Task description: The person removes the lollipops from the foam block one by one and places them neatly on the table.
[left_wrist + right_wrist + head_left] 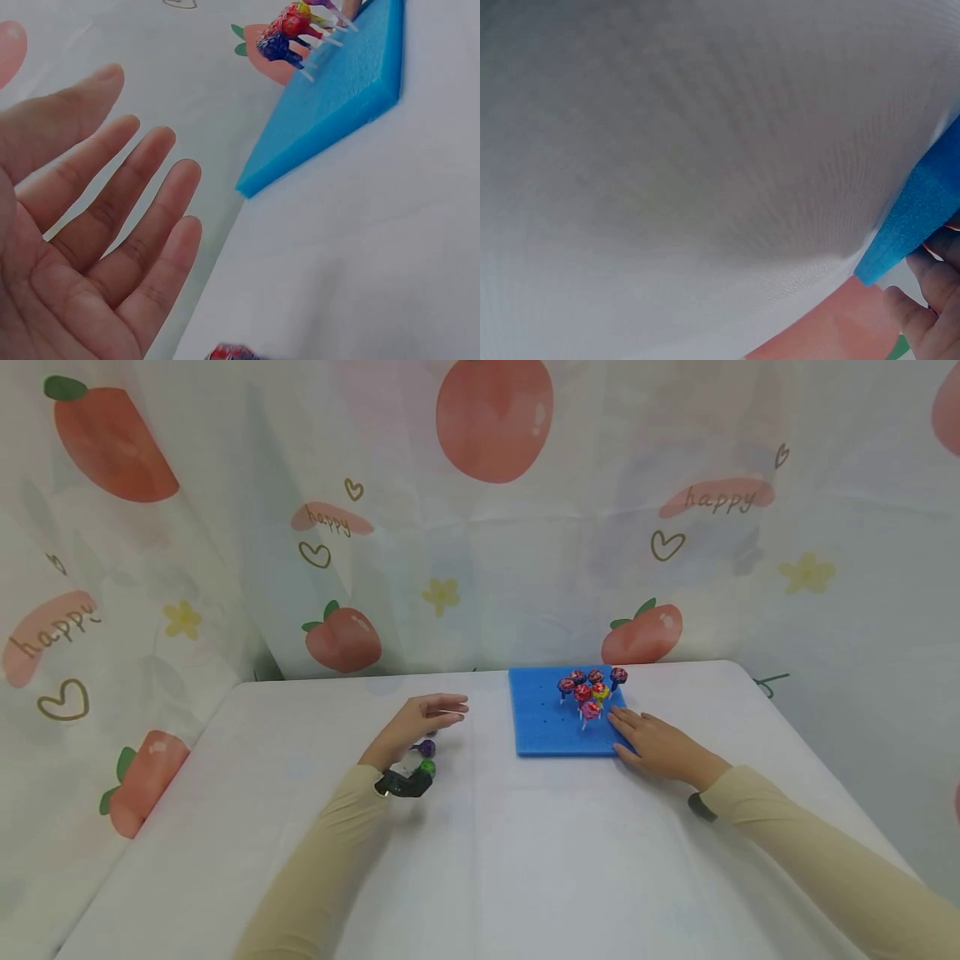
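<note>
A blue foam board (534,727) lies right of centre on the table, with small holes in its top. Several wrapped lollipops (582,692) stand in it on white sticks, mostly red and dark blue, one yellow. My right hand (663,750) rests with extended fingers on the board's right edge; the right wrist view catches its fingers (922,289) beside the blue side. To the left of the board, my left hand (415,727) is raised, holding nothing, palm and spread fingers showing in the left wrist view. Below it are a purple lollipop (427,748) and a green lollipop (428,767), partly hidden.
The white-covered table (487,860) runs back to a hanging cloth (480,552) printed with fruit, hearts and "happy". A dark band (405,784) sits at my left wrist. One red-wrapped lollipop top (231,352) shows at the left wrist view's lower edge.
</note>
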Motion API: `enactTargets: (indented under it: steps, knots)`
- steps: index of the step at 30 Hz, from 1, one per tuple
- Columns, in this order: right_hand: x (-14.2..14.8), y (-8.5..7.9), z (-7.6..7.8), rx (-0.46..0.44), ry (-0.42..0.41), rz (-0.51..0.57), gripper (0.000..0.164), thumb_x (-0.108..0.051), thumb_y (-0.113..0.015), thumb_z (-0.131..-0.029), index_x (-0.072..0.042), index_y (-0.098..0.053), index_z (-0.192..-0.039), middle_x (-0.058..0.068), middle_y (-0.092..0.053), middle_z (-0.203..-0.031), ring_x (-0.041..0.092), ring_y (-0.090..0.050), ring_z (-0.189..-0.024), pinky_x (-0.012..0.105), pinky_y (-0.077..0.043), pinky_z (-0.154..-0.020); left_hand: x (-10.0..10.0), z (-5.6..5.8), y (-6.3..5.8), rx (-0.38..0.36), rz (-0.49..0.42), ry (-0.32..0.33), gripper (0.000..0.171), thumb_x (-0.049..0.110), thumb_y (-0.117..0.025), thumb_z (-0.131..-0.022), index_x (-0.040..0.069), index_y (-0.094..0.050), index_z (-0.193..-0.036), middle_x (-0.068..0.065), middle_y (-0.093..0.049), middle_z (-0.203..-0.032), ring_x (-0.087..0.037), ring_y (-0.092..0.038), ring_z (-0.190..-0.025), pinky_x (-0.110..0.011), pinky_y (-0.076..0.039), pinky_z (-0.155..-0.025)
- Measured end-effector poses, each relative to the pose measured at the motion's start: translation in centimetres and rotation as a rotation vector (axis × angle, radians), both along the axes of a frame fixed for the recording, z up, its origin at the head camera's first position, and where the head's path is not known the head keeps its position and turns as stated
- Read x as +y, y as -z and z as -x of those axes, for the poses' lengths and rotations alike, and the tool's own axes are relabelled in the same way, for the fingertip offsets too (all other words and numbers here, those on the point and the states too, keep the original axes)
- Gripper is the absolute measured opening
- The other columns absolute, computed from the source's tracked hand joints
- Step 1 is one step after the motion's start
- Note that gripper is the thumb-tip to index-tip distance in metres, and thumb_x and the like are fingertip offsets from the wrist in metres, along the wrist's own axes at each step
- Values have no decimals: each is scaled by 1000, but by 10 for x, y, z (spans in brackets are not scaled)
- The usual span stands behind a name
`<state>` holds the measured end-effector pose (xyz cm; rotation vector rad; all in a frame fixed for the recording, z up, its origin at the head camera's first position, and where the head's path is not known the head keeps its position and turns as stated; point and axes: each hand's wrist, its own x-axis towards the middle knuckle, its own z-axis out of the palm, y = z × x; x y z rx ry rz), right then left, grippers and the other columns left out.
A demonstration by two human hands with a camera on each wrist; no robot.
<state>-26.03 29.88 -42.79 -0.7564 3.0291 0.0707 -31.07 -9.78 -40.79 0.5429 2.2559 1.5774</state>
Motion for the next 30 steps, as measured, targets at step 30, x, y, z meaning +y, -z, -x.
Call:
enactTargets:
  steps: [30]
  knots:
    - [2,3,2,0,-4,7,59,-30,-52,-94,9,-40,-137,27,-41,-143,43,-37,-132,57,-36,-104,122,20,15,27,2,40,35,19,-58,-93,9,-58,-127,-7,-63,-125,-22,-56,-118,-37,-44,-104]
